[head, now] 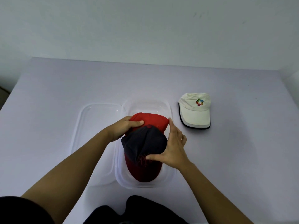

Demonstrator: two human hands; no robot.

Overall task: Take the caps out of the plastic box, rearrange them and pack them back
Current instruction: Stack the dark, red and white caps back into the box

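Left hand (120,129) on red cap (153,120), right hand (174,148) on navy cap (144,143)

red cap (153,120) half hidden, navy cap (144,143) overlapping

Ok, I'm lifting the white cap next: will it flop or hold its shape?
Likely light and floppy: the white cap has its crown flattened on the table. Its brim looks flat and stiffer, so it probably holds shape there. Rolling seems unlikely.
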